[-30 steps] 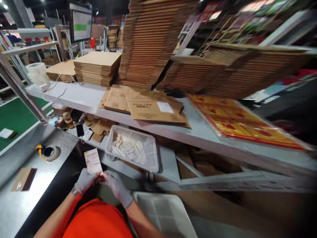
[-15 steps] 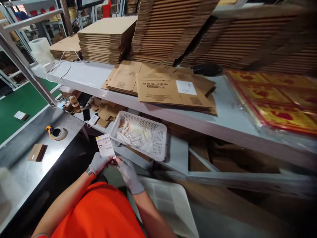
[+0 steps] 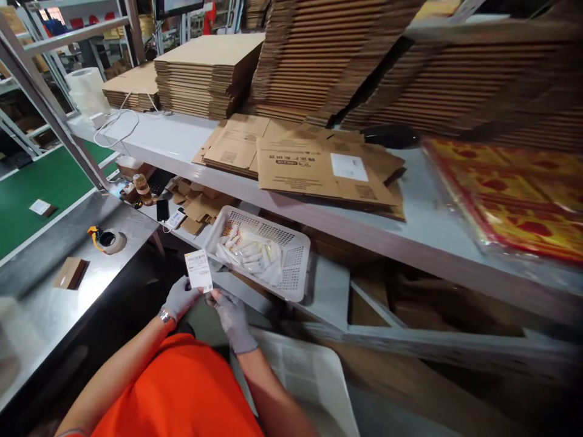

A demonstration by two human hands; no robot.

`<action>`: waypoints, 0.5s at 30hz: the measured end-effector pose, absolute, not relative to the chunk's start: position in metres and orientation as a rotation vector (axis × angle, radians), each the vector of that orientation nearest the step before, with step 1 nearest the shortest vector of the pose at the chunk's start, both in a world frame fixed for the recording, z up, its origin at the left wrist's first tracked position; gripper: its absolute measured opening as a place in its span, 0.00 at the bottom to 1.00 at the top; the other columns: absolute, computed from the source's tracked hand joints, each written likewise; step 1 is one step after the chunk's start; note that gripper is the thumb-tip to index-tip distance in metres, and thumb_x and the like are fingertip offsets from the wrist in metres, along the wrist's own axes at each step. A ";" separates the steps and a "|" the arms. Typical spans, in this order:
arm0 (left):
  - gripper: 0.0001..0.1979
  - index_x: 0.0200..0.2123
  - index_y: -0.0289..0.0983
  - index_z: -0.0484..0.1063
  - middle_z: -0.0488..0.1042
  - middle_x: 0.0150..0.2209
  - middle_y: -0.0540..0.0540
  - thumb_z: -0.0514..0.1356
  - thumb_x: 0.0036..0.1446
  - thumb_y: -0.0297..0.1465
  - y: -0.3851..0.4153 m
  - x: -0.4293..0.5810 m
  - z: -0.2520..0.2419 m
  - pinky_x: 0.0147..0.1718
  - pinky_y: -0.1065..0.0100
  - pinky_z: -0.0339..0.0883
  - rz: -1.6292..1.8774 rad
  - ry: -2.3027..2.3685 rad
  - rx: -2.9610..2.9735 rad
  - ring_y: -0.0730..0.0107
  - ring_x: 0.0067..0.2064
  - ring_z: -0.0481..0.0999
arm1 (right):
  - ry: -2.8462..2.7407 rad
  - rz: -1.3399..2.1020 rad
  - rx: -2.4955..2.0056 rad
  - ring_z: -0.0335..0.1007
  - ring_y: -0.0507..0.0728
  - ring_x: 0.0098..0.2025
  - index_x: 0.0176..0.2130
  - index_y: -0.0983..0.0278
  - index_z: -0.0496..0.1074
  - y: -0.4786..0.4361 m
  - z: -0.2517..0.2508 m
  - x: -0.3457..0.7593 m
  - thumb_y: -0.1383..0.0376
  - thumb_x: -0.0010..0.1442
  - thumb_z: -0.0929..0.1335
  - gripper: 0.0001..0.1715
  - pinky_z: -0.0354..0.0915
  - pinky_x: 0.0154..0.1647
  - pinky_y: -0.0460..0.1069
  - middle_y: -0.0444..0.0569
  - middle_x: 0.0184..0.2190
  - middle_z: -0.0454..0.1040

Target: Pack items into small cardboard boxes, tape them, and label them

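A white printed shipping label [image 3: 198,271] is held up in front of me, its lower edge at my fingertips. My left hand [image 3: 180,298], in a grey glove with a watch at the wrist, pinches the label's bottom left part. At the bottom right corner, the bent fingers of my right hand [image 3: 232,320], gloved too, close on the label's edge. Just beyond the hands, a white perforated basket [image 3: 296,267] stands on the lower shelf with several white wrapped pieces [image 3: 250,252] inside.
A metal table [image 3: 107,267] on the left bears a tape roll [image 3: 112,241] and a small brown box [image 3: 71,273]. Flat cartons [image 3: 314,164] and red-gold packets [image 3: 514,194] lie on the upper shelf. Below stands a white crate [image 3: 314,370]; a phone [image 3: 163,210] lies near the basket.
The label has turned slightly more upright between my hands, and its print faces me at a different angle. My view has shifted a little; both hands keep their places at the label.
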State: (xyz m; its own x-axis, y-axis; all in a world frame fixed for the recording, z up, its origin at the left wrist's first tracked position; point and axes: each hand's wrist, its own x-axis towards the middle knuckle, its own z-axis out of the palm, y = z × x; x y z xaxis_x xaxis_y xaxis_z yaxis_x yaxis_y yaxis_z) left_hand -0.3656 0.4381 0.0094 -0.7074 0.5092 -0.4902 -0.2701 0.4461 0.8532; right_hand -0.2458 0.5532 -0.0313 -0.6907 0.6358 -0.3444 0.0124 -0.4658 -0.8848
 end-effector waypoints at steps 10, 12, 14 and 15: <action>0.13 0.37 0.38 0.86 0.84 0.39 0.38 0.61 0.68 0.35 0.414 -0.359 0.024 0.48 0.59 0.72 1.084 2.275 1.022 0.55 0.43 0.81 | -1.713 2.088 -0.786 0.76 0.60 0.38 0.30 0.61 0.86 0.542 -0.029 -0.246 0.51 0.58 0.76 0.17 0.71 0.46 0.55 0.49 0.32 0.85; 0.13 0.31 0.38 0.83 0.82 0.33 0.42 0.64 0.64 0.38 0.413 -0.361 0.021 0.41 0.62 0.69 1.159 2.280 0.801 0.60 0.37 0.78 | -1.683 2.178 -0.737 0.75 0.58 0.36 0.29 0.62 0.85 0.539 -0.029 -0.244 0.52 0.58 0.77 0.17 0.71 0.44 0.54 0.49 0.30 0.84; 0.16 0.27 0.38 0.78 0.77 0.28 0.46 0.67 0.58 0.44 0.411 -0.368 0.017 0.37 0.64 0.68 1.387 2.174 0.494 0.64 0.33 0.74 | -1.497 2.312 -0.719 0.75 0.58 0.34 0.27 0.63 0.83 0.544 -0.031 -0.244 0.52 0.55 0.78 0.18 0.73 0.42 0.54 0.49 0.28 0.82; 0.19 0.26 0.38 0.75 0.75 0.27 0.48 0.69 0.55 0.48 0.410 -0.372 0.015 0.36 0.65 0.68 1.532 2.080 0.314 0.65 0.32 0.73 | -1.374 2.345 -0.728 0.76 0.59 0.34 0.26 0.62 0.81 0.551 -0.032 -0.244 0.50 0.54 0.78 0.19 0.74 0.41 0.55 0.50 0.28 0.82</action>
State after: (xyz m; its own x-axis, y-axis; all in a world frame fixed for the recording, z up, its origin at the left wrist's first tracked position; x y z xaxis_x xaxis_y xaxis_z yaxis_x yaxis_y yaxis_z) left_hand -0.3722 0.4095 0.0153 -0.8312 0.4815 -0.2781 -0.1229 0.3287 0.9364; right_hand -0.2437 0.5510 -0.0317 -0.8166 0.5141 -0.2623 -0.0224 -0.4823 -0.8757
